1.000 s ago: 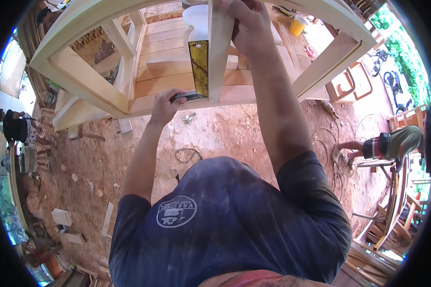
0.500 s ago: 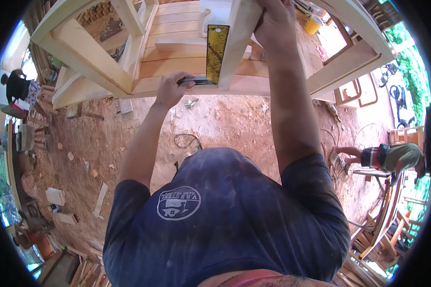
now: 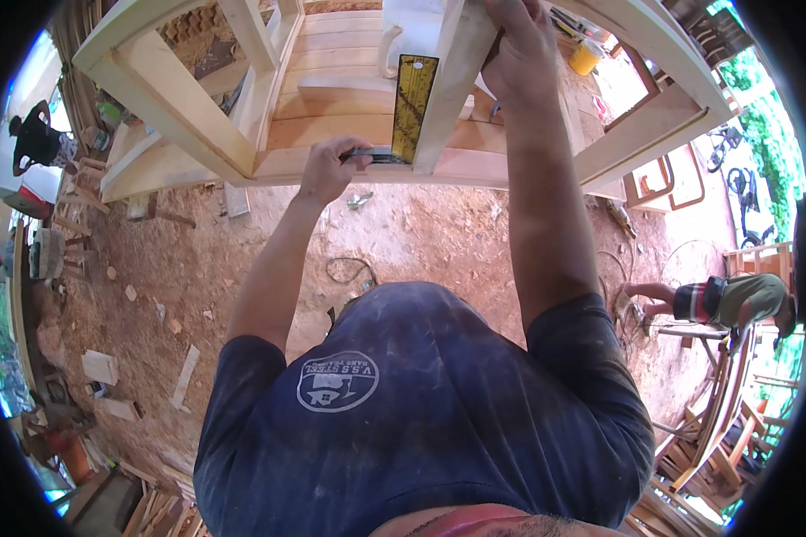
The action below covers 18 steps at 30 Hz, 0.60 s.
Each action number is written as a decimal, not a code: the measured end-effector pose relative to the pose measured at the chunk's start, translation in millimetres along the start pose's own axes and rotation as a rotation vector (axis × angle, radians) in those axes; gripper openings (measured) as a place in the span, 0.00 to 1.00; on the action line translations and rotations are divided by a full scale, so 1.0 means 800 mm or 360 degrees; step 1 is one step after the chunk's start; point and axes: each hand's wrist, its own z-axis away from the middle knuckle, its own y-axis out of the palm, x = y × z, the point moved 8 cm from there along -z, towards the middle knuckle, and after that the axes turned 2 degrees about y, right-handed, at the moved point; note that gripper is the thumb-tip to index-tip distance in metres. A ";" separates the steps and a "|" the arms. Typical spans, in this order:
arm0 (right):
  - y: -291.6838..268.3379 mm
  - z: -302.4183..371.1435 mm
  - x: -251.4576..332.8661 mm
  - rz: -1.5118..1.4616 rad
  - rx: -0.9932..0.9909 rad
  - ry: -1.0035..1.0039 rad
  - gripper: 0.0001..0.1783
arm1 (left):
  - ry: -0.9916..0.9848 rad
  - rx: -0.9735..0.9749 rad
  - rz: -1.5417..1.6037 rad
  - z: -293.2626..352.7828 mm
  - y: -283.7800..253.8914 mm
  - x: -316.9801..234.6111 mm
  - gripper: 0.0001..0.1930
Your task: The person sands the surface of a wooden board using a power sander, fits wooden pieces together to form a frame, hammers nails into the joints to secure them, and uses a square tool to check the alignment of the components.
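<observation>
A try square (image 3: 414, 107) with a yellow marked blade and a dark handle lies in the corner of a pale wooden frame. My left hand (image 3: 329, 168) is closed around the handle, which runs along the frame's near rail (image 3: 470, 166). The blade stands beside a wooden upright (image 3: 450, 94) that rises from this rail. Higher up, my right hand (image 3: 521, 63) is wrapped round the upright's right side; some of its fingertips are out of sight behind the wood or past the top edge.
Slanted wooden members (image 3: 175, 112) of the frame stand on the left, others on the right. A yellow container (image 3: 586, 57) sits beyond my right hand. Wood offcuts (image 3: 99, 367) and a cable lie on the dirt floor. One person (image 3: 734, 300) bends over at the far right; another (image 3: 40, 143) is at the far left.
The whole view has shifted slightly, so the frame appears a little lower and to the right. Both hands keep their holds, and the try square remains beside the upright.
</observation>
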 end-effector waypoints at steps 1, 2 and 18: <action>0.011 0.003 0.005 -0.0034 0.0017 -0.0013 0.18 | -0.0012 -0.0017 0.0031 0.001 -0.001 0.003 0.11; 0.018 0.005 0.008 -0.0067 0.0033 -0.0027 0.17 | -0.0024 -0.0032 0.0063 0.002 -0.001 0.006 0.10; -0.086 0.037 -0.021 0.1012 0.0077 0.0190 0.32 | -0.0017 -0.0073 0.0000 -0.003 -0.005 0.021 0.11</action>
